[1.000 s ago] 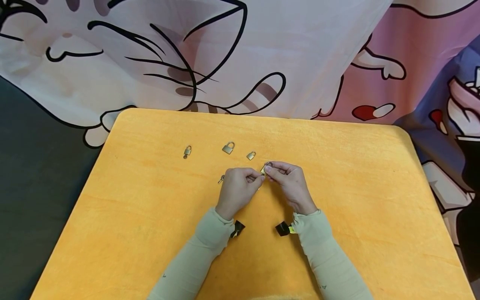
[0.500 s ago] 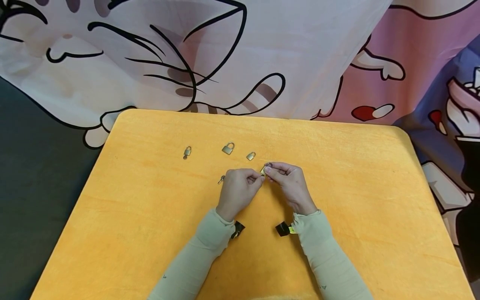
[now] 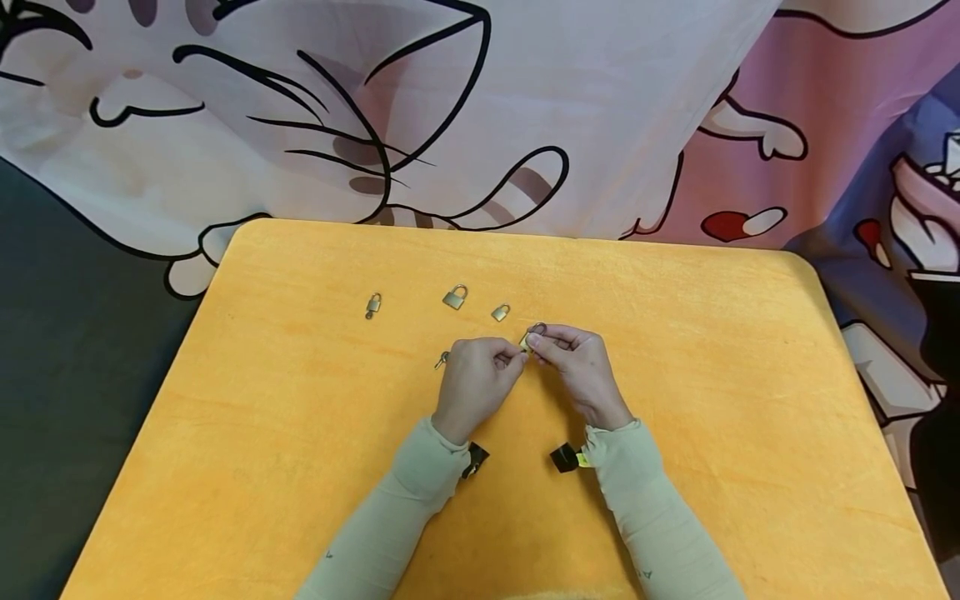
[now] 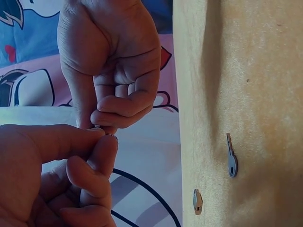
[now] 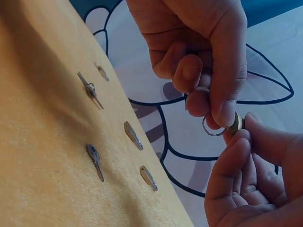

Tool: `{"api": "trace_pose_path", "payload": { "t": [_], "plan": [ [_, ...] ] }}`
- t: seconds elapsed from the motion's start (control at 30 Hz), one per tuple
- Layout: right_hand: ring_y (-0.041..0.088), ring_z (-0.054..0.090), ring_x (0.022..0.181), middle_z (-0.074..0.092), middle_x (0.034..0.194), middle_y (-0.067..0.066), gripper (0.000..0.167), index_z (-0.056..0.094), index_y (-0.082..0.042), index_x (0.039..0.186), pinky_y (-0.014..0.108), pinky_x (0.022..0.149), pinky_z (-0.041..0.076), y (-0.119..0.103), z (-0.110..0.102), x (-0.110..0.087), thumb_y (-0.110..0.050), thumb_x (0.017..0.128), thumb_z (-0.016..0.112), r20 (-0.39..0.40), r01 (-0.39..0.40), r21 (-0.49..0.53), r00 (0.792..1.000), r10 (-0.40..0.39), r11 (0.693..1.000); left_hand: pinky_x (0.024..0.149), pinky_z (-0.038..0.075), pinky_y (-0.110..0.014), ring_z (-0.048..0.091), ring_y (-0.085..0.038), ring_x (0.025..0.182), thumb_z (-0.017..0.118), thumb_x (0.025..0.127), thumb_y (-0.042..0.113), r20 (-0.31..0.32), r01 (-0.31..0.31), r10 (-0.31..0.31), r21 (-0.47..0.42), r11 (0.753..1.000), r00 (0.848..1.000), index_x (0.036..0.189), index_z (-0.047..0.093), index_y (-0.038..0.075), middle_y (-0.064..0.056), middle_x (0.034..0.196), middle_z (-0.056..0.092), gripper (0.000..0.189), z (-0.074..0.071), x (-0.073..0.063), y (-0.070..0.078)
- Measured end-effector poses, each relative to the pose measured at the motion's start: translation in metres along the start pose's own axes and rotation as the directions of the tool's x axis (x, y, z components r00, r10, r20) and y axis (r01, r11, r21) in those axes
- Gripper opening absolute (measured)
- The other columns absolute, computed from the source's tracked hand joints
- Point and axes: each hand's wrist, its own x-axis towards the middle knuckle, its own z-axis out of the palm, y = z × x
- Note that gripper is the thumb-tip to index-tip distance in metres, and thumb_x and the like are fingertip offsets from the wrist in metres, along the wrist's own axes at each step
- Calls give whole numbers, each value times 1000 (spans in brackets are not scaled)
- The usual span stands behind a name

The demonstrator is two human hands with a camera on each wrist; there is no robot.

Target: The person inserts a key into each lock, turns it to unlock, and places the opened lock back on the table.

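Above the table my right hand (image 3: 588, 371) pinches a small brass padlock (image 5: 238, 121) between thumb and index finger, its shackle (image 3: 538, 328) pointing up and away. My left hand (image 3: 476, 383) meets it from the other side, thumb and index finger pinched at the padlock's lower end. From that pinch a thin metal key ring (image 5: 211, 126) hangs in the right wrist view; whatever it joins is hidden by the fingertips. Beyond the hands lie a larger padlock (image 3: 455, 297) and a smaller padlock (image 3: 501, 312). Just left of my left hand are small keys (image 3: 442, 359).
Farther left on the yellow table (image 3: 262, 417) lies another padlock (image 3: 373, 306) with a small piece at its lower end. A single key (image 4: 231, 161) rests on the table below the hands in the left wrist view. A printed curtain (image 3: 450, 108) hangs behind the far edge.
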Motion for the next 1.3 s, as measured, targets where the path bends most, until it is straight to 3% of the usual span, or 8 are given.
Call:
{"api": "trace_pose_path", "payload": {
  "t": [0.27, 0.73, 0.93, 1.3],
  "plan": [
    [16, 67, 82, 74, 99, 5, 30, 69, 10, 111, 29, 76, 57, 0, 0, 0, -13, 93, 74, 4, 3, 9, 1000, -3, 1000, 54, 47, -22, 57, -5, 55, 79, 87, 11, 6, -2, 2, -6, 1000, 1000, 80, 79, 6, 1, 68, 70, 8, -1, 0, -2],
    [16, 66, 82, 74, 97, 3, 33, 68, 13, 114, 29, 77, 57, 0, 1, 0, -13, 94, 73, 7, -3, 4, 1000, 3, 1000, 51, 43, -21, 52, -3, 52, 77, 89, 12, 25, -3, 4, -42, 999, 1000, 82, 80, 7, 2, 68, 70, 9, -3, 0, -2],
    [16, 67, 82, 74, 97, 3, 30, 68, 12, 114, 29, 77, 57, 0, 1, 0, -12, 94, 72, -1, -7, 14, 1000, 7, 1000, 49, 40, -21, 49, -5, 49, 77, 90, 12, 44, 11, -8, -65, 998, 999, 84, 80, 6, 2, 67, 68, 9, -4, 0, -1],
    [11, 68, 84, 74, 102, 6, 32, 66, 13, 116, 31, 81, 57, -1, 1, 0, -10, 95, 72, 10, -12, 23, 1000, 12, 1000, 54, 45, -23, 55, -6, 55, 74, 93, 13, 102, 58, -53, -48, 997, 993, 88, 79, 5, 0, 72, 70, 10, -5, 1, 0]
  ]
}}
